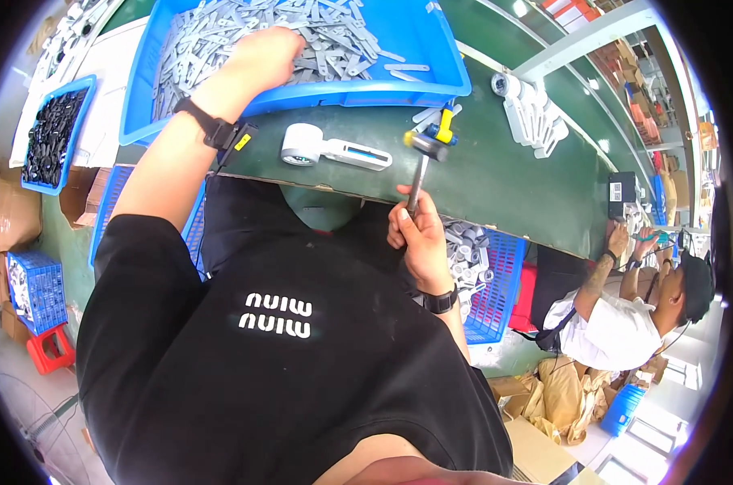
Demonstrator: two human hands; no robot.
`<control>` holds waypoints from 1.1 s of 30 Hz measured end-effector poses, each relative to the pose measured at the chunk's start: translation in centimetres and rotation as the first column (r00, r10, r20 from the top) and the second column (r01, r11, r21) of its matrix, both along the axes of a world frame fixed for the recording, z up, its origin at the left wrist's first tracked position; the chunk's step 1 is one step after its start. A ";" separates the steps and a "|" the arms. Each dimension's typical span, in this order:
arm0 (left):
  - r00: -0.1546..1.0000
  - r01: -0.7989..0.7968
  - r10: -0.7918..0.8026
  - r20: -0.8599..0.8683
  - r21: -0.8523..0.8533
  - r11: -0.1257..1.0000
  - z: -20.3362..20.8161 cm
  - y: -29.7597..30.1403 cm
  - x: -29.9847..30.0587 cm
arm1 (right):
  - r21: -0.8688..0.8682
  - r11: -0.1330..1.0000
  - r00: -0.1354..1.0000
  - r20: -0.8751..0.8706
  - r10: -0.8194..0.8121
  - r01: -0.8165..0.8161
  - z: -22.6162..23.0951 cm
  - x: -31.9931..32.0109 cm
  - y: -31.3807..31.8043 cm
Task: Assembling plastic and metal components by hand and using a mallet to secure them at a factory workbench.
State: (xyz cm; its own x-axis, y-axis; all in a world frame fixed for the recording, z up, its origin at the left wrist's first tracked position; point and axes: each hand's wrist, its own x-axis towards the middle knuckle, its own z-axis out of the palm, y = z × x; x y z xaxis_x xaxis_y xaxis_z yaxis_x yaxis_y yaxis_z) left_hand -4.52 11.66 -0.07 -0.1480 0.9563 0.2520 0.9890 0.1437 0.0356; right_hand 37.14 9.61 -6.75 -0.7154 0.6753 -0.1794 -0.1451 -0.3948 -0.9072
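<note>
My left hand (265, 61) reaches into a large blue tray (282, 103) heaped with flat grey plastic strips (326, 52). Its fingers curl down into the heap, so whatever they grip is hidden. In my right hand (423, 246) is the metal handle of a small hammer (421, 174), head up, over the table's front edge. The hammer's dark and yellow head is blurred. Between my hands, a white part with a round head (302, 144) and a slotted handle lies on the green table. Just behind the hammer is a yellow and dark object (445, 128), kind unclear.
Similar white parts (536, 117) lie fanned out on the table (496, 178) at right. A blue tray of black pieces (50, 137) stands at far left. Below the table, a blue crate (500, 283) holds grey and white parts. A co-worker (617, 323) works at far right.
</note>
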 end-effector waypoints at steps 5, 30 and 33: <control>0.996 -0.054 0.051 0.068 0.046 0.997 3.5 -3.4 0.9 | -0.033 0.998 0.999 0.025 -0.044 0.045 1.8 0.2 0.3; 0.808 0.336 -0.565 0.164 0.660 0.672 -3.6 -8.7 10.4 | 0.248 0.918 0.899 0.237 -0.368 0.310 4.8 -8.3 1.5; 0.801 0.223 -0.492 0.342 0.591 0.775 -3.4 -8.8 11.3 | 0.357 0.880 0.860 0.285 -0.422 0.314 4.5 -8.2 2.0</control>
State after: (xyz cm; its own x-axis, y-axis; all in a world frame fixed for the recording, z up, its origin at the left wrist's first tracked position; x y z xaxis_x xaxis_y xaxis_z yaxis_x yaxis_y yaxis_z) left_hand 6.74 2.90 -3.50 -0.0450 0.7139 0.6988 0.8041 -0.3892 0.4494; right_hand 28.90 11.62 -2.23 -0.3317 0.9354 -0.1225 0.1157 -0.0885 -0.9893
